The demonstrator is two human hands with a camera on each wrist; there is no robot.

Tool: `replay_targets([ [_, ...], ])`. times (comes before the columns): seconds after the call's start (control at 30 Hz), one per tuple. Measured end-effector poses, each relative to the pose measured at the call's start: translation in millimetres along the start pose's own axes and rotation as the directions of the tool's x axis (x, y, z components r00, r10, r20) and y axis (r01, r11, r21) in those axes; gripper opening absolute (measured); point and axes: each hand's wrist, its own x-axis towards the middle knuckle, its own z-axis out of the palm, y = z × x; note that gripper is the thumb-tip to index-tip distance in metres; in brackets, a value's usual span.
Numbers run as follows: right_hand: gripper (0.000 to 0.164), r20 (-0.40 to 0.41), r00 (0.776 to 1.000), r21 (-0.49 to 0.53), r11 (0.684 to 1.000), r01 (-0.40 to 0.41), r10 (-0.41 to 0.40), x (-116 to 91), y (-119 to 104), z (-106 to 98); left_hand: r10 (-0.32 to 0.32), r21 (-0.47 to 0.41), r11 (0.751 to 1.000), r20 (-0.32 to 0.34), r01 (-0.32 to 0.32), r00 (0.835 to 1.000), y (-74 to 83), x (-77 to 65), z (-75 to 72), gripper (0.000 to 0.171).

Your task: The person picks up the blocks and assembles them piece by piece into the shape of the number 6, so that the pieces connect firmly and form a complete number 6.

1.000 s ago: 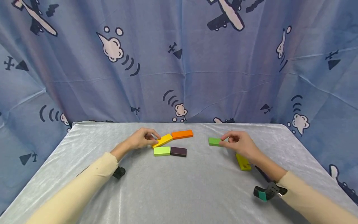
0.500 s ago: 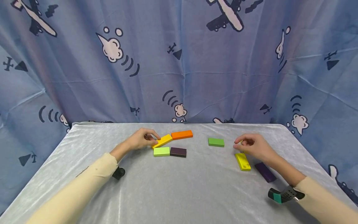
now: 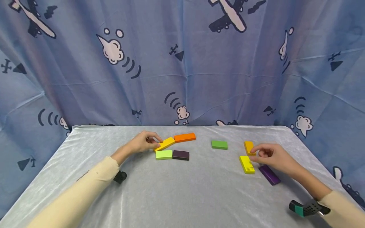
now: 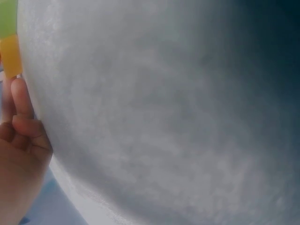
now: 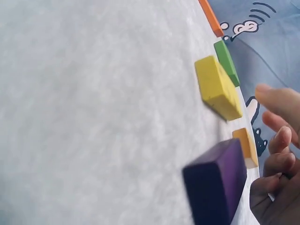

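Note:
My left hand [image 3: 144, 141] pinches the near end of a yellow block [image 3: 166, 144] between thumb and fingers; the left wrist view has this block [image 4: 11, 56] right at the fingertips. Its far end meets an orange block [image 3: 184, 137]. My right hand [image 3: 272, 155] hovers with thumb and index finger apart, holding nothing. The index fingertip is right at an amber block [image 3: 248, 147], and the thumb overlaps the corner of a bright yellow block [image 3: 246, 164]. Below that hand lies a purple block [image 3: 269, 174], large in the right wrist view [image 5: 229, 173].
In front of the left pair, a lime block [image 3: 163, 155] and a dark brown block [image 3: 181, 155] lie end to end. A green block [image 3: 219, 144] sits alone between the two groups. Pale cloth [image 3: 199, 196] covers the table, and a patterned blue curtain [image 3: 154, 63] hangs behind.
My right hand has left the green block and moved right and toward me, to the amber block. That uncovered the amber and purple blocks. The left hand keeps its hold.

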Motion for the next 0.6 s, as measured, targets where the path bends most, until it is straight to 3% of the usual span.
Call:
replay_targets([
  [0.6, 0.054, 0.082, 0.994, -0.111, 0.99, 0.084, -0.075, -5.9, 10.3, 2.9, -0.008, 0.004, 1.0, 0.001, 0.008, 1.0, 0.0, -0.8, -0.2, 0.018],
])
